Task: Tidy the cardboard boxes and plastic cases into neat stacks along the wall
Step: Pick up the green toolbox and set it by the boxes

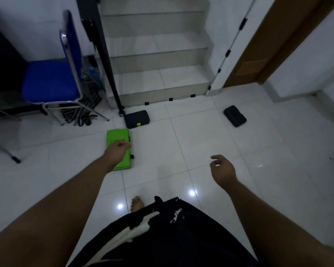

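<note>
A bright green plastic case [118,138] lies flat on the white tiled floor, left of centre. My left hand [118,152] hovers over its near half with the fingers curled loosely and nothing in them. Beyond it, a black plastic case [137,118] with a yellow latch lies at the foot of the stairs. A second black case [235,116] lies alone on the floor to the right. My right hand [222,169] hangs in the air over bare tiles, fingers apart and empty. No cardboard boxes are in view.
A blue chair with chrome legs [52,81] stands at the left, with coiled black cable [81,110] under it. A black pole [106,58] leans by the tiled stairs [158,74]. A wooden door [258,54] is at the right. My bare foot [137,204] is below.
</note>
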Tool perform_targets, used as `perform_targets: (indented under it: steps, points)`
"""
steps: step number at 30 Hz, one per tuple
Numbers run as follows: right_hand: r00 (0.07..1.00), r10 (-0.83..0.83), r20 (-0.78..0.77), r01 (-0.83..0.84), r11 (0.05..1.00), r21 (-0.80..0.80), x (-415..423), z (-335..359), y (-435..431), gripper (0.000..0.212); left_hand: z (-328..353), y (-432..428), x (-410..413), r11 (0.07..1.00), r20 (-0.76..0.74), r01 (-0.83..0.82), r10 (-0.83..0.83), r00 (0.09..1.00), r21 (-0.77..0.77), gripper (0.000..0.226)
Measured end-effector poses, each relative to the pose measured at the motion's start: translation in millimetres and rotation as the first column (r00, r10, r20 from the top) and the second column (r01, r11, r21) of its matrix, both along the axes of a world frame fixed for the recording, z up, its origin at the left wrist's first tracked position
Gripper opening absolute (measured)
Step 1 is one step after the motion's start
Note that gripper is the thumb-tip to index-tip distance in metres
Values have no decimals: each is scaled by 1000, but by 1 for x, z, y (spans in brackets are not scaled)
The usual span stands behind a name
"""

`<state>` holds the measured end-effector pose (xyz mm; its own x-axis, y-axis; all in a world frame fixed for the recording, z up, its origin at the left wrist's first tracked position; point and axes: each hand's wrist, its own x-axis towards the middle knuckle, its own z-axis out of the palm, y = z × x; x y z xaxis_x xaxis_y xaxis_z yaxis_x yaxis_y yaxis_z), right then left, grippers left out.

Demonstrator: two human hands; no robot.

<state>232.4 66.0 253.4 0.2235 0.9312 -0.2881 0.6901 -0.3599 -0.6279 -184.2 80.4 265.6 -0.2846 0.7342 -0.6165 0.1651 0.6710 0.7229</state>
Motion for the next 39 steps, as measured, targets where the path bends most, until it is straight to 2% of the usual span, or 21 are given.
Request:
perform_targets:
  steps: [8,15,23,27,31,39]
  points:
    - [978,205,-31,-204,979,16,-134,9,85,23,-14,5,-97,987,45,-140,144,988,-84,34]
    - [947,318,39,-316,948,-39,-173,-9,139,24,-30,29,-122,977,65,-183,191,979,-112,32]
    - [961,275,-6,-272,948,-163,-184,-33,212,23,-39,119,-150,980,28,-137,143,989,-143,41]
    - [973,230,-14,-227,946,-231,-190,-43,258,24,-31,176,-160,989,-19,-94,93,996,-113,32]
    - [967,253,-28,-251,933,-257,-207,-40,291,25,-24,218,-170,993,-39,-77,74,996,-87,24]
    - [989,123,-78,-142,936,-321,-253,-52,323,28,-51,267,-208,977,5,-14,16,1000,-212,27]
